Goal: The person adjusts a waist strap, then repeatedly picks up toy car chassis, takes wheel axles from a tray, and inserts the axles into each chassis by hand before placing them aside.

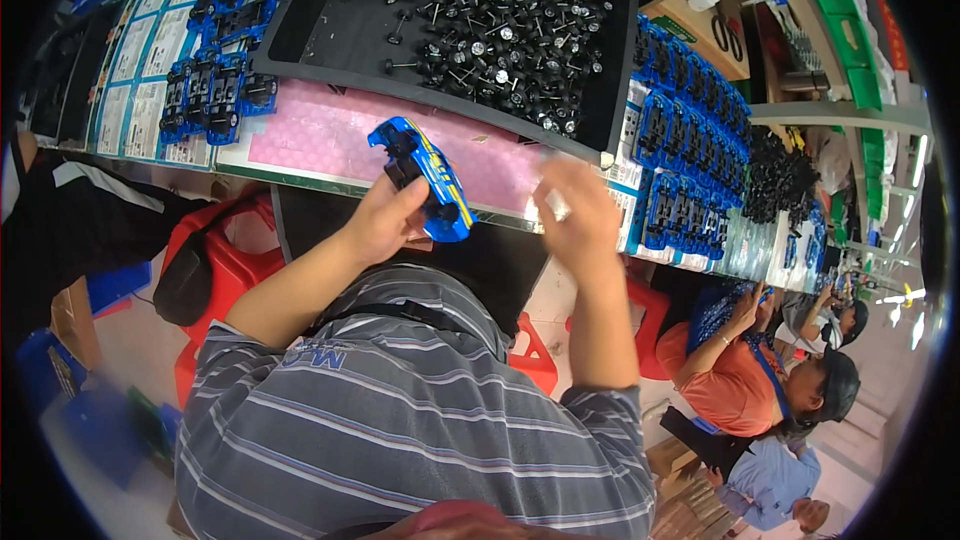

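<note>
My left hand (382,222) is closed around a blue toy car body (440,185) with yellow stripes, held tilted on its side over the table's front edge. Its dark underside faces left. To the right, my right hand (582,218) hovers near the tray's front right corner, its fingers curled but smeared by motion. Whether anything is in them I cannot make out. Beyond both hands lies a black tray (338,32) with a heap of small black wheel-and-axle sets (500,45), some with silver hubs.
Pink bubble wrap (320,132) covers the table before the tray. Blue toy cars stand in rows at left (212,90) and right (690,130). Scissors (726,35) rest on a cardboard box. A red stool (215,245) is at left; a co-worker in orange (735,392) sits at right.
</note>
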Demonstrator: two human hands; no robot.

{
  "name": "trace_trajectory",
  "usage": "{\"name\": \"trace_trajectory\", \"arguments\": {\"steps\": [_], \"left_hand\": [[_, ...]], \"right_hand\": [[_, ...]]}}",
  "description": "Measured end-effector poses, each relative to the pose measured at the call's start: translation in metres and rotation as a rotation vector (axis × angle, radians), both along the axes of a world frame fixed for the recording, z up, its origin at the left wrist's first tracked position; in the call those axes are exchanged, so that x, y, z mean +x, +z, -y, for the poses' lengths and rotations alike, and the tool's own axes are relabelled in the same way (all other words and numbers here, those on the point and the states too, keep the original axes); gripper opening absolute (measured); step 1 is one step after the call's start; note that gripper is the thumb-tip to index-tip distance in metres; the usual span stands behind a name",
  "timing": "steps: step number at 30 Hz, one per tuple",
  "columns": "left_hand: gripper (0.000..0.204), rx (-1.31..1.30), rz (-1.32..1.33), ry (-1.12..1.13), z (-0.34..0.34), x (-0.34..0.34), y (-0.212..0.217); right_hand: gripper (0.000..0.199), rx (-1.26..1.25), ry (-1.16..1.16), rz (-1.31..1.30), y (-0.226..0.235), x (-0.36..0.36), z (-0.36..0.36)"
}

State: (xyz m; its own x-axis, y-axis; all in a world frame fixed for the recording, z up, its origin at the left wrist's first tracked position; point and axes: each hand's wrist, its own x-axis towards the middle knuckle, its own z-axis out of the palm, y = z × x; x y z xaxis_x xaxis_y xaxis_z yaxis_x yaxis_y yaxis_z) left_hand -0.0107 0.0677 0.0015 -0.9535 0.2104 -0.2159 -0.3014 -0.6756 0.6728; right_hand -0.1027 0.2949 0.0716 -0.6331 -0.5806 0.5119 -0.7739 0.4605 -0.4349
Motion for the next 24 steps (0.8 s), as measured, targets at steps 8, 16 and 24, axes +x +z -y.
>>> {"name": "trace_trajectory", "arguments": {"steps": [8, 16, 24], "left_hand": [[0.048, -0.124, -0.151, 0.027, 0.018, 0.009, -0.02], [0.063, -0.1, -0.025, 0.088, 0.025, 0.018, -0.001], [0.05, -0.174, -0.021, 0.106, 0.021, 0.012, -0.001]], "right_hand": [[0.023, 0.199, -0.205, 0.167, -0.021, -0.123, 0.014], [0.018, -0.31, -0.371, 0.05, -0.007, -0.056, 0.026], [0.022, -0.218, -0.006, 0.33, -0.021, 0.041, 0.063]]}}
